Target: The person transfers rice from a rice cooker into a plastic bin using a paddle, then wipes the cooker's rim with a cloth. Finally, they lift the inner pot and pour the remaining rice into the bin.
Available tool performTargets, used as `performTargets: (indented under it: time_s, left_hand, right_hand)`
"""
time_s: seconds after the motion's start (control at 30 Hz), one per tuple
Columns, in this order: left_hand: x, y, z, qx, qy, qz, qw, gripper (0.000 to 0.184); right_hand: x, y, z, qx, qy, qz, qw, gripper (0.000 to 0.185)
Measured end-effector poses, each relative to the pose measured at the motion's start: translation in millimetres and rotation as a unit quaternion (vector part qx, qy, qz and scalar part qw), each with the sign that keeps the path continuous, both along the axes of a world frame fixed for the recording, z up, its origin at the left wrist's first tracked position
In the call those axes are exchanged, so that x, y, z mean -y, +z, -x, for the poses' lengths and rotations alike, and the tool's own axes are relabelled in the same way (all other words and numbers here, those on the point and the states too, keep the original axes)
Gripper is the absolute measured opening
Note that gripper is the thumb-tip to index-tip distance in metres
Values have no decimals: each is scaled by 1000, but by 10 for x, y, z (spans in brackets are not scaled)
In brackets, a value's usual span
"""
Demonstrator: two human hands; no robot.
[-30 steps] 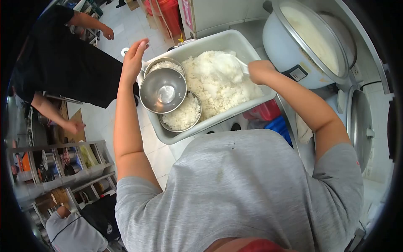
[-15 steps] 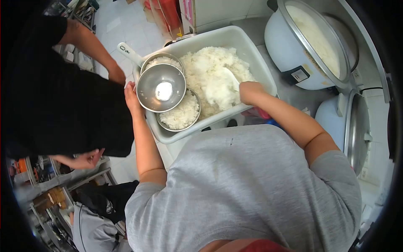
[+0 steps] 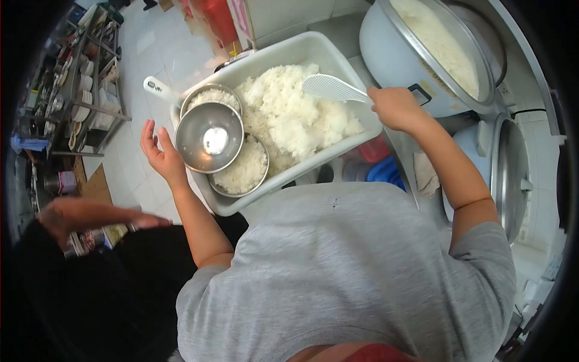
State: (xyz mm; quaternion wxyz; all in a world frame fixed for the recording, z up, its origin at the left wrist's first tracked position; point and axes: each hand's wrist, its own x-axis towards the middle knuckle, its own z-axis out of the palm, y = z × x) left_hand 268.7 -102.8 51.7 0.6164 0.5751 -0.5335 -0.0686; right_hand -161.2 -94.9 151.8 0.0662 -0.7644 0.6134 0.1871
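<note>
My right hand (image 3: 398, 109) grips the handle of a white rice paddle (image 3: 332, 87), whose ribbed blade is over the mound of cooked rice (image 3: 289, 108). The rice lies in a large white tub (image 3: 365, 105). My left hand (image 3: 161, 158) has its fingers apart, just left of a metal bowl (image 3: 196, 136) with no rice in it. That bowl rests on two rice-filled metal vessels, a rear one (image 3: 212, 96) and a front bowl (image 3: 244, 169). A white handle (image 3: 161, 88) sticks out past the tub's rear left corner.
A rice cooker (image 3: 386, 66) full of rice stands at the back right, with a second cooker (image 3: 470, 160) nearer me. A person in black (image 3: 108, 283) is close at my left, one arm blurred. Shelves of dishes (image 3: 84, 90) stand farther left. A cloth (image 3: 426, 174) lies right of the tub.
My left hand has let go of the bowl's rim and spread its fingers. The paddle has come up out of the rice, to the right. The person in black has shifted toward the lower left.
</note>
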Motion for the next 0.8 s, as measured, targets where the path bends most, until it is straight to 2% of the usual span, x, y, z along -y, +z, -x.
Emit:
performTargets:
  time_s: [0.1, 0.13, 0.23, 0.3, 0.4, 0.5, 0.57, 0.6, 0.67, 0.73, 0.8]
  left_hand:
    - [75, -180, -96, -83, 9, 14, 996, 30]
    - [66, -226, -129, -99, 41, -14, 994, 31]
    - [-42, -547, -376, -151, 102, -113, 977, 35]
    - [-123, -750, -419, -260, 134, -158, 943, 41]
    - [-239, -1039, -449, -308, 112, -175, 928, 39]
    - [-267, -996, -304, -367, 47, -216, 904, 31]
    - [-237, -859, -235, -376, 12, -258, 890, 26]
    - [-205, -907, -207, -403, 44, -223, 886, 21]
    - [-147, -839, -134, -406, 35, -227, 885, 21]
    - [-200, -923, -249, -388, 27, -261, 884, 25]
    - [-237, -962, -287, -387, 51, -246, 887, 25]
  right_hand:
    - [-28, 436, 328, 120, -39, 80, 989, 25]
    - [-29, 560, 532, 130, -3, 157, 979, 30]
    - [61, 1094, 1063, 197, -134, 216, 947, 34]
    - [249, 1365, 1529, 247, -228, 192, 922, 39]
    - [630, 1399, 2239, 85, -327, 226, 914, 44]
    - [982, 1268, 2655, 57, -341, 230, 910, 38]
    - [1386, 1071, 2923, -55, -250, 259, 931, 31]
    - [1570, 1041, 3023, -110, -203, 271, 935, 27]
    - [2044, 1106, 2916, -112, -182, 248, 945, 25]
    - [2217, 1197, 2748, -198, -59, 263, 942, 21]
    - [2438, 1174, 2834, -220, -16, 196, 956, 17]
